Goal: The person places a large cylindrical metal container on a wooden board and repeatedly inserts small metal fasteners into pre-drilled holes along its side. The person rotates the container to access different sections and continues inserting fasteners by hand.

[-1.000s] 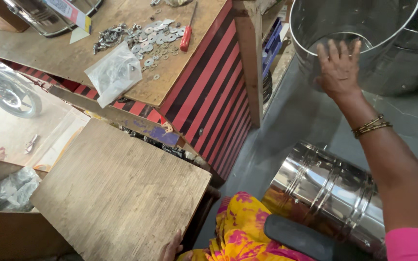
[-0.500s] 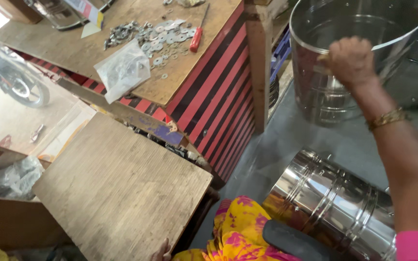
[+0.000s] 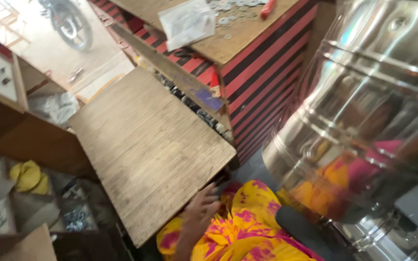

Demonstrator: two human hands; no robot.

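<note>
Head view, big ribbed shiny steel drum (image 3: 364, 111), tilted, reflecting yellow-pink cloth

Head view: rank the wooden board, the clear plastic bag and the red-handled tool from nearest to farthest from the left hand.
1. Wooden board: its lower edge lies right by the left hand, apparently touching.
2. Clear plastic bag: far up, on the striped workbench.
3. Red-handled tool: farther still, at the top edge, right of the bag.
</note>
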